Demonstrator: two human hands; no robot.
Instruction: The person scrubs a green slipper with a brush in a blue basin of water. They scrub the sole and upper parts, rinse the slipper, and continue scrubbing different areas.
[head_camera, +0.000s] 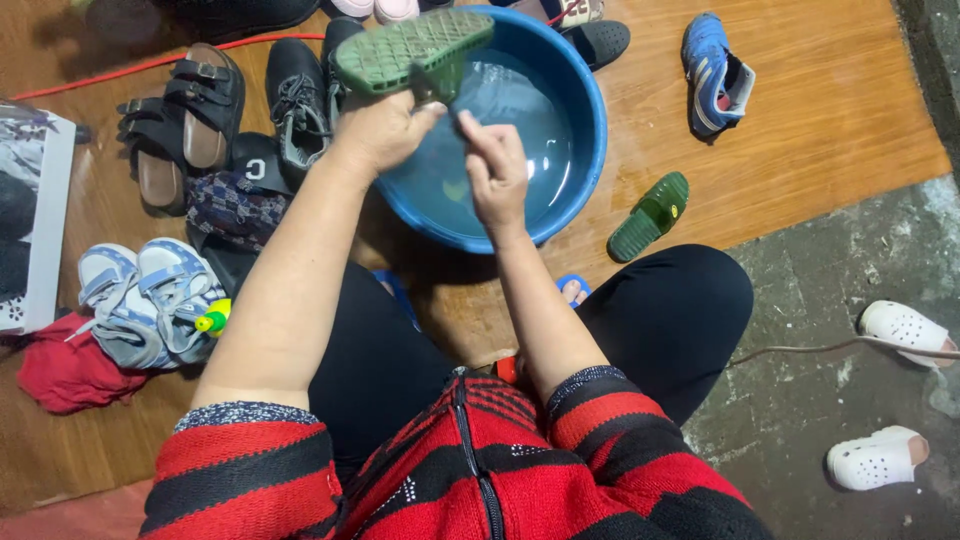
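My left hand holds a green slipper sole-up over the near left rim of a blue basin filled with water. My right hand is closed just right of it, above the water, fingers pinched on something small that I cannot make out. The matching green slipper lies on the wooden floor right of the basin. I sit with black-trousered knees on either side, sleeves red and black striped.
Left of the basin lie brown-and-black sandals, a black shoe, patterned slippers, grey-blue sandals and a red cloth. A blue sneaker is at the back right. White clogs rest on the concrete.
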